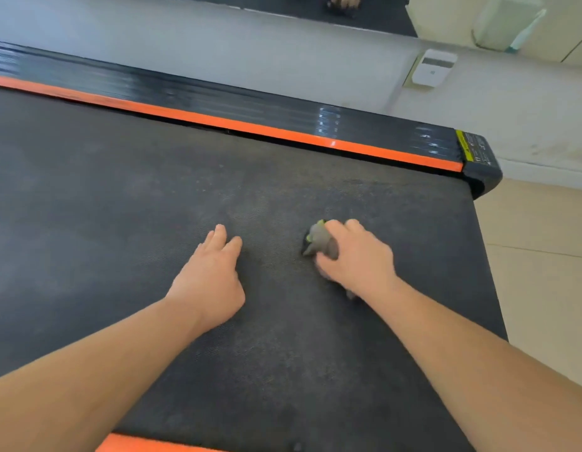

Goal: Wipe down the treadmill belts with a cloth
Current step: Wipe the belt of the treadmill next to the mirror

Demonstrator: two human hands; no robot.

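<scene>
A dark textured treadmill belt [152, 197] fills most of the view. My right hand [358, 256] grips a bunched grey cloth [319, 241] with a bit of yellow-green on it and holds it down on the belt near the belt's right end. My left hand [211, 275] rests flat on the belt to the left of the cloth, fingers straight and holding nothing. Most of the cloth is hidden under my right hand.
An orange strip [218, 120] and a black side rail [218, 99] run along the belt's far edge, ending in a grey end cap [482, 171]. Beyond lies a pale wall with a white socket box [433, 68]. Tiled floor [544, 256] lies to the right. Another orange strip [136, 445] shows at the near edge.
</scene>
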